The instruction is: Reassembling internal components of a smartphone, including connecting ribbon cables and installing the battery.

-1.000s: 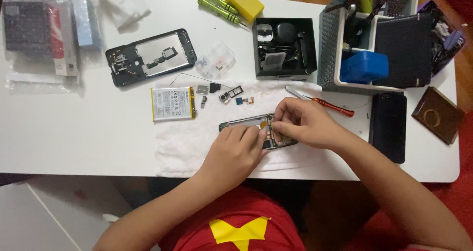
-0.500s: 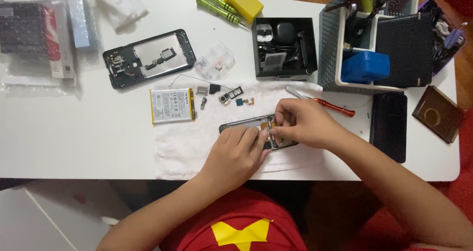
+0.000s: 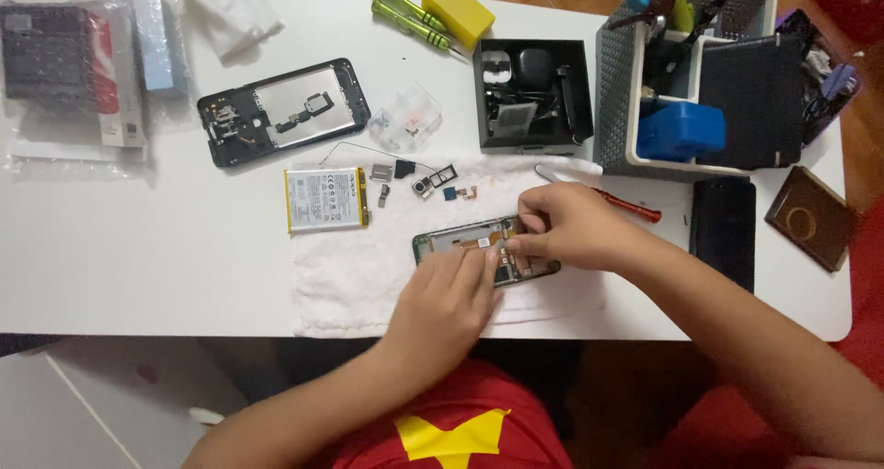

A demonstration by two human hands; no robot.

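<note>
**Holding steady over the opened phone**

Comparing the moment with the two earlier head views shows almost no change: both hands sit over the same spot on the cloth, and only the camera has drifted slightly. That points to slow, fine work on one small part rather than a move to something new.

The white table carries everything. On its near middle lies a white cloth, and on the cloth rests the opened phone body, its circuit boards showing, partly covered by both hands. The right hand reaches in from the right, fingers narrowed into a pinch at the phone's middle; whatever it grips is too small to make out. The left hand comes up from the near edge, fingertips pressed on the phone's near side, steadying it.

To the far right stands a grey basket of tools, with a black parts box to its left. A detached black phone frame lies far left of centre. Left of the hands sits the flat battery. A red-handled screwdriver lies just beyond the right hand. Smallest are the loose components at the cloth's far edge.
</note>
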